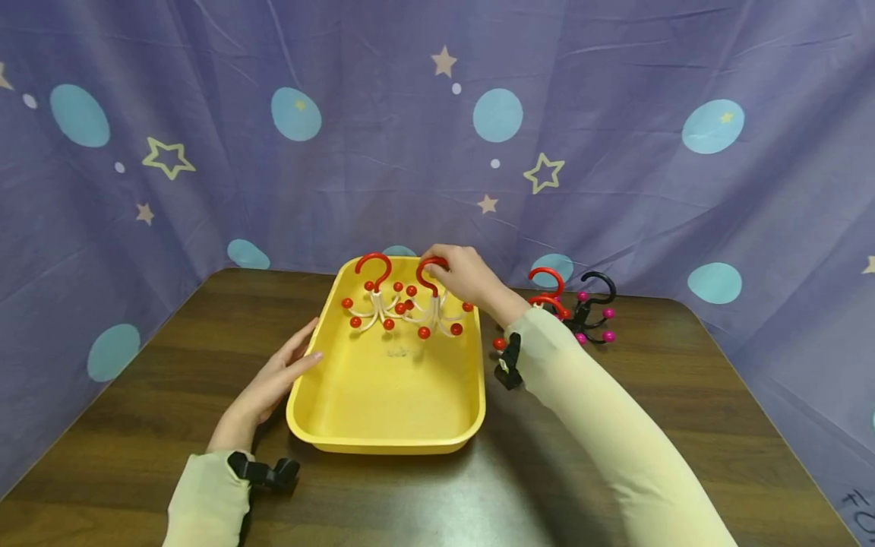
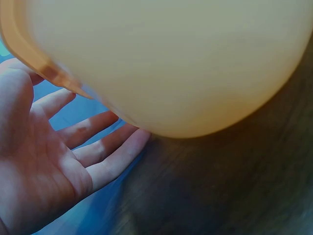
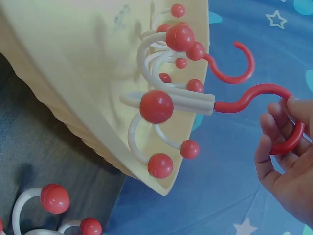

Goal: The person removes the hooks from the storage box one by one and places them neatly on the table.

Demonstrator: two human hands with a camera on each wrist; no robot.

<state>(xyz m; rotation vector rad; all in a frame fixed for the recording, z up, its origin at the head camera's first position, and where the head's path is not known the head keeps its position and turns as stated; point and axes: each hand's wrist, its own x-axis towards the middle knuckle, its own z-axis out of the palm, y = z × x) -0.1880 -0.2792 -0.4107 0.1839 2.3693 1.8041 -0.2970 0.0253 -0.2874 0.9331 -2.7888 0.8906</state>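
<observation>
My right hand (image 1: 465,277) pinches the red hook of a white multi-arm hanger (image 3: 190,102) whose arms end in red balls. This hanger is upright inside the far right part of a yellow tray (image 1: 383,403). Beside it, to the left in the tray, stands a second white hanger (image 1: 377,304) with a red hook. At the tray's left wall, my left hand (image 1: 276,372) has its fingers spread along the outside and its thumb at the rim. In the left wrist view those fingers (image 2: 110,159) are extended, tips right at the tray's side.
Right of the tray on the brown wooden table (image 1: 615,425) are a black hanger (image 1: 581,315) with pink balls and another red-hooked hanger (image 1: 547,277), partly hidden by my right sleeve. A purple curtain (image 1: 383,182) with stars hangs behind the table.
</observation>
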